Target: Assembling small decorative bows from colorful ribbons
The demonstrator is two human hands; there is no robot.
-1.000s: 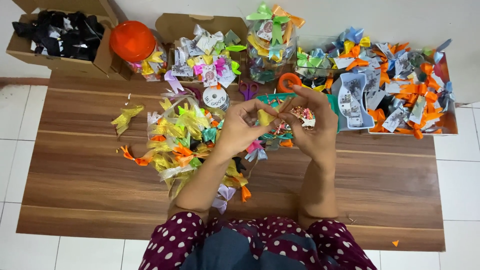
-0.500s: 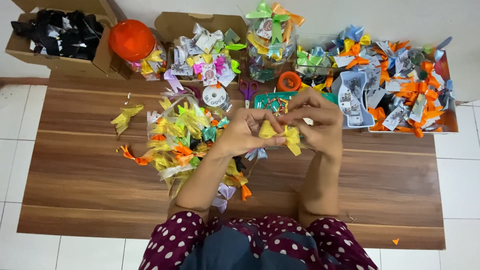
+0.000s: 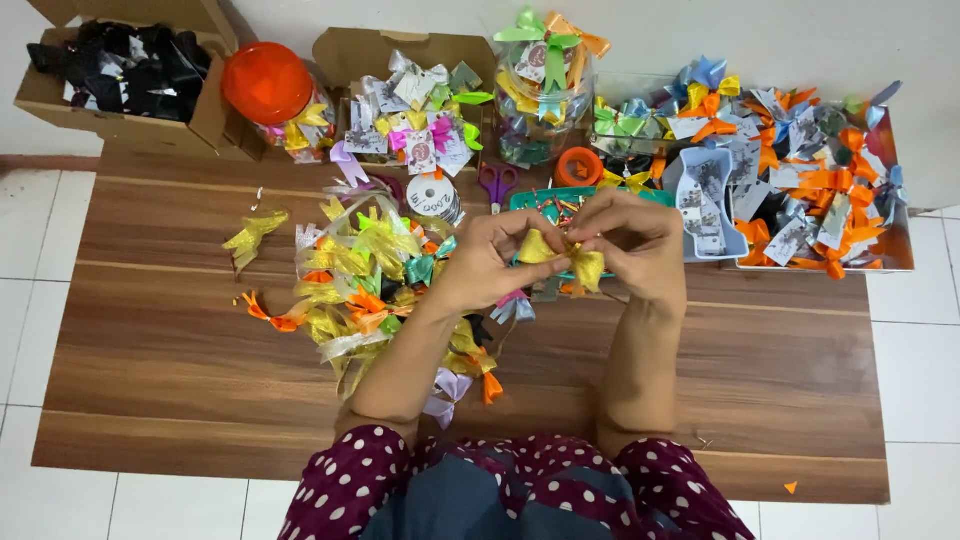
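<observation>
Brown wood-grain surface (image 3: pixel 180 360) is pretty cluttered: cardboard box of black ribbon bows (image 3: pixel 115 70) far left, round orange plastic lid (image 3: pixel 267 82) beside it, purple-handled scissors (image 3: pixel 498 185) mid-back, small orange tape roll (image 3: pixel 579 166) nearby.

far-left brown cardboard box (image 3: pixel 60 95) holding black pieces | open brown cardboard box (image 3: pixel 370 50) at back centre, with small white printed cards | orange-walled tray-box (image 3: pixel 895 245) at far right | round white label (image 3: pixel 432 192) on ribbon spool

Left hand (image 3: pixel 487 258) and right hand (image 3: pixel 628 240) pinch a yellow ribbon bow (image 3: pixel 562 256).
</observation>
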